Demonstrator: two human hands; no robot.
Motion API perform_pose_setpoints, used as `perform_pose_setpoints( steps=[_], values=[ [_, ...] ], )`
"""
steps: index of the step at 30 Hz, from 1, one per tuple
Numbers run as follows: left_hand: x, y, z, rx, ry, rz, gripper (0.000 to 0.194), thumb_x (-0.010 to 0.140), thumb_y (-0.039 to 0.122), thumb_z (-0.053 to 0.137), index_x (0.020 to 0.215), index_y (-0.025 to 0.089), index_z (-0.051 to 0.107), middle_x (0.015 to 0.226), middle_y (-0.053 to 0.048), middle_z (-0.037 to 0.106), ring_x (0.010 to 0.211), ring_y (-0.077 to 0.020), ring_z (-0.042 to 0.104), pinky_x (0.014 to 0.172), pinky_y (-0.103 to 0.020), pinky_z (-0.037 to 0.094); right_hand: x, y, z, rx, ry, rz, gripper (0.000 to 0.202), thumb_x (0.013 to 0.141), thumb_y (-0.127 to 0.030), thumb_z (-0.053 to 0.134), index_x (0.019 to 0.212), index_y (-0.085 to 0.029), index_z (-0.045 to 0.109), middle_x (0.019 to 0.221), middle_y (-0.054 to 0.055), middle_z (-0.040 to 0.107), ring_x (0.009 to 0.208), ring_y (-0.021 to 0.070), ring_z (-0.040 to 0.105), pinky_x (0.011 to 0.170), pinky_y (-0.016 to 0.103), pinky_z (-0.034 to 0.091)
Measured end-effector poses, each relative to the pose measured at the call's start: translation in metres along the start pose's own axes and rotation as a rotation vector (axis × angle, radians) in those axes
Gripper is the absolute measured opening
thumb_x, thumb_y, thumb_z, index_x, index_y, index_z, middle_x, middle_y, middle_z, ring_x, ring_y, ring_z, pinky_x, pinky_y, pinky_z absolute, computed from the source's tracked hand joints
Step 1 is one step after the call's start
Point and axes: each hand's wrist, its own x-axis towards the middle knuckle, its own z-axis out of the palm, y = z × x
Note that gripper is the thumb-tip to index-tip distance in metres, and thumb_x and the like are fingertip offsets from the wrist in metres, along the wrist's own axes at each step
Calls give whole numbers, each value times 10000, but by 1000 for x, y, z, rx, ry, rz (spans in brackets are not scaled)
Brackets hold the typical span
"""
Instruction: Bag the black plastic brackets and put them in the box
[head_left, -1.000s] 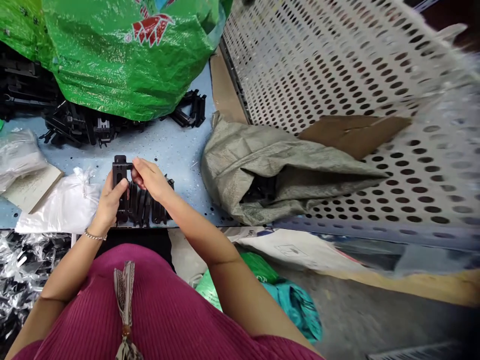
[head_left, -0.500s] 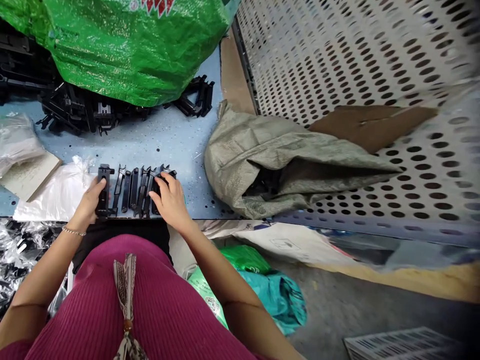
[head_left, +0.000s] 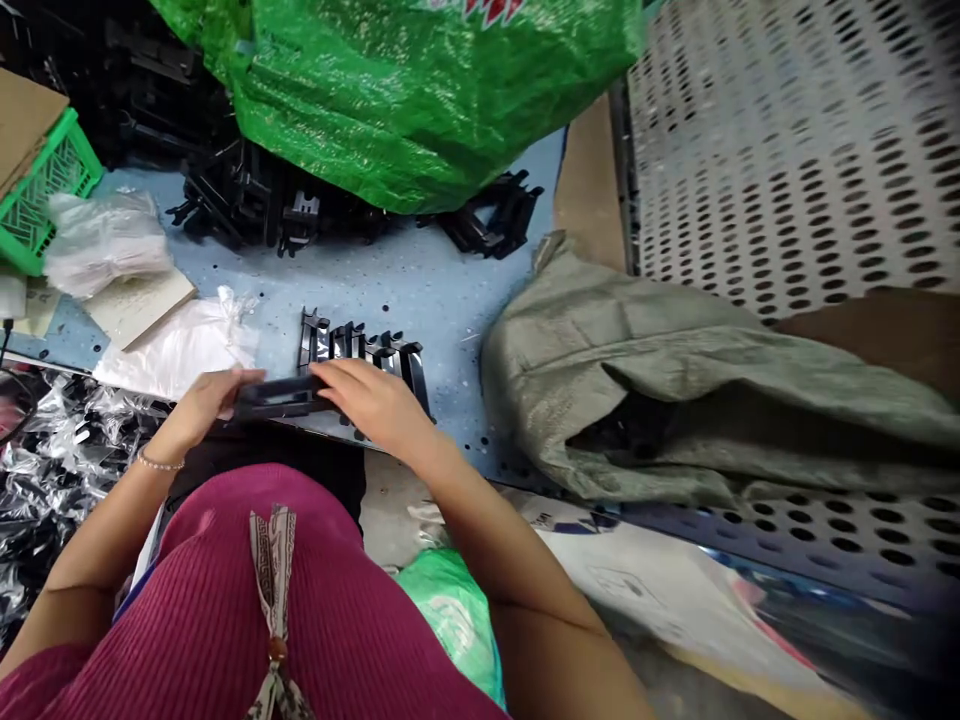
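A long black plastic part (head_left: 276, 398) lies crosswise between my hands near the table's front edge, slightly blurred. Its left end is gripped by my left hand (head_left: 206, 405), with the fingers closed around it. The fingertips of my right hand (head_left: 379, 405) pinch the other end. Just behind, a row of several slim black plastic pieces with forked ends (head_left: 386, 350) lies side by side on the blue speckled table (head_left: 442, 290). My right hand hides part of that row. Left of it, a stack of clear plastic bags (head_left: 184, 345) lies close to my left hand.
A green bag (head_left: 435, 100) sits at the back over a heap of black parts (head_left: 247, 195). On the right, a grey-green sack (head_left: 622, 350) lies open before a perforated metal panel (head_left: 787, 150). A green basket (head_left: 52, 190) stands at left, above bagged parts (head_left: 67, 480).
The black part at the row's left end has been turned from upright to crosswise and brought toward me. My right hand has left the row for its end. The view has shifted left.
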Motion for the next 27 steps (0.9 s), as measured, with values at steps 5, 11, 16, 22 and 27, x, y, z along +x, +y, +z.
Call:
perform_pose_setpoints(
  steps=[5, 11, 16, 22, 27],
  values=[
    [5, -42, -11, 465, 425, 173, 176, 882, 331, 671, 935, 201, 776, 1114, -136, 693, 1076, -298, 614, 921, -432, 499, 5, 11, 29, 592, 174, 517, 302, 963, -430, 621, 1171, -226, 701, 1102, 75, 749, 1037, 252, 715, 922, 427, 586],
    [10, -41, -40, 12, 493, 171, 257, 807, 399, 757, 683, 184, 688, 798, -24, 590, 773, -163, 568, 745, -314, 479, 25, -22, 59, 1452, 144, 746, 338, 786, -513, 818, 905, -218, 702, 923, 50, 757, 842, 206, 731, 690, 299, 558],
    [7, -37, -41, -11, 464, 243, 196, 773, 386, 797, 729, 199, 760, 862, -50, 643, 937, -202, 622, 863, -347, 507, 60, -35, 85, 1678, 13, 714, 316, 733, -436, 875, 840, -185, 716, 800, 34, 740, 704, 150, 693, 658, 262, 546],
    [-11, -34, -47, 265, 652, 393, 47, 864, 207, 662, 904, 186, 675, 1155, -104, 675, 1045, -205, 661, 878, -351, 551, 58, -26, 90, 1620, 156, 812, 286, 719, -388, 886, 755, -176, 698, 727, 17, 714, 696, 144, 696, 614, 232, 531],
    [-14, -23, -48, 523, 406, 367, 282, 934, 142, 492, 1023, 197, 754, 1117, -98, 740, 1049, -220, 699, 931, -383, 564, 36, -41, 72, 1733, 29, 783, 219, 788, -375, 799, 847, -185, 709, 834, 49, 760, 728, 164, 711, 605, 245, 552]
  ],
)
